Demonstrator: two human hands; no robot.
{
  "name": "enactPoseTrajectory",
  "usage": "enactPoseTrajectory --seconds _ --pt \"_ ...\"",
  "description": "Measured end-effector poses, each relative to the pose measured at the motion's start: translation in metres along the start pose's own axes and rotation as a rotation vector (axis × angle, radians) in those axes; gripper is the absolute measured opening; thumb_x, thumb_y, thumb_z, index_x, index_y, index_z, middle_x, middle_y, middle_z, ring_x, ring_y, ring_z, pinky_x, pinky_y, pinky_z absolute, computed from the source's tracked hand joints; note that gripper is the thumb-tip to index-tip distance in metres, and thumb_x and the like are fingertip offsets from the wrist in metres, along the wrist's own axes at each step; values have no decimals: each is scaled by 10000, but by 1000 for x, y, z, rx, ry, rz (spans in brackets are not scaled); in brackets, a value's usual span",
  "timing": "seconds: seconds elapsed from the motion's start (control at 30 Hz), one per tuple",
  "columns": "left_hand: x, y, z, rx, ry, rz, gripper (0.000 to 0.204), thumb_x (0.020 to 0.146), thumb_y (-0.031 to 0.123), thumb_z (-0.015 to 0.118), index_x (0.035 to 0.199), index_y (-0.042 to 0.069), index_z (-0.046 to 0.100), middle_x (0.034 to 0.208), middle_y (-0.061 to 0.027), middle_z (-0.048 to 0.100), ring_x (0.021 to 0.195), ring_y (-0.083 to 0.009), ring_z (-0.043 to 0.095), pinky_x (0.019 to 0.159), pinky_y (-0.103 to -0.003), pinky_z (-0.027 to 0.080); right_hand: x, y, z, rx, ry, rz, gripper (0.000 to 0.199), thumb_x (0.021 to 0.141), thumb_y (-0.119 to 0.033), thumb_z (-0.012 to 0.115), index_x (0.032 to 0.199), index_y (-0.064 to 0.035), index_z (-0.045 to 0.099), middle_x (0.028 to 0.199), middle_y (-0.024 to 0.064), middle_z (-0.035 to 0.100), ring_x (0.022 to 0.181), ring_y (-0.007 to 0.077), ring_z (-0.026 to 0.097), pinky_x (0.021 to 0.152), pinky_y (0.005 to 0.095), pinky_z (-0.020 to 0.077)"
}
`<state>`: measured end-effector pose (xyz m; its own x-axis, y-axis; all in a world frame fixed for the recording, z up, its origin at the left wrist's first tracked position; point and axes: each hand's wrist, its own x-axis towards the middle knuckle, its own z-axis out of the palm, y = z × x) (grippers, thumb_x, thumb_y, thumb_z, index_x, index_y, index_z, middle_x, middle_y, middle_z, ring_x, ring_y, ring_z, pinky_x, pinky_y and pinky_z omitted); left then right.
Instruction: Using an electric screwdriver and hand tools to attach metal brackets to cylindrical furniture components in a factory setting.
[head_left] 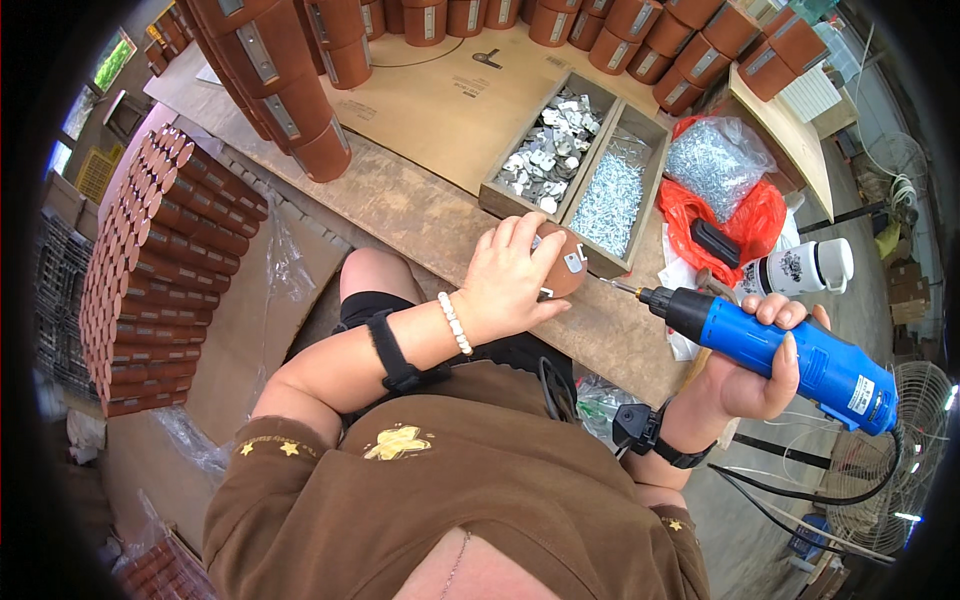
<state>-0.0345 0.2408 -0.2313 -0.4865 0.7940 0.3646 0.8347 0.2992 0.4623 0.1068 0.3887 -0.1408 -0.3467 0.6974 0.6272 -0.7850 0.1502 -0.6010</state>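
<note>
My left hand (508,275) is closed over a reddish-brown cylinder (562,284) at the table's near edge, its round end facing right. On that end sits a small metal clip (574,262); the rest of the piece is hidden by my palm and fingers. My right hand (745,388) is wrapped round a blue electric screwdriver (745,333) with a black nose. Its bit (625,288) points left at the clip, a short gap away. Whether a screw sits on the tip is too small to tell.
A wooden box holds metal clips (545,150) and silvery screws (612,195). Right of it lie a red bag (745,235) with a clear bag of screws, and a white mug (800,268). Brown cylinders stand stacked (300,120) on the table and piled (165,280) at left. The screwdriver's cord (840,497) hangs at right.
</note>
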Motion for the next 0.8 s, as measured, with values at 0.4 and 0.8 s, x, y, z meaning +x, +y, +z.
enactPoseTrajectory --seconds 0.4,0.8 --pt "0 -55 -54 40 -246 377 514 524 -3 587 1027 74 515 1223 -130 378 1128 -351 328 910 -431 326 -4 -3 0 14 -24 23 478 680 -88 516 1126 -24 357 794 95 453 722 199 465 685 369 421" --pt "-22 -34 -24 -3 188 255 296 576 187 714 814 72 581 993 -30 560 1029 -247 461 870 -470 338 -5 4 9 53 -65 69 483 675 -81 516 1123 -26 346 802 92 452 721 201 467 678 371 435"
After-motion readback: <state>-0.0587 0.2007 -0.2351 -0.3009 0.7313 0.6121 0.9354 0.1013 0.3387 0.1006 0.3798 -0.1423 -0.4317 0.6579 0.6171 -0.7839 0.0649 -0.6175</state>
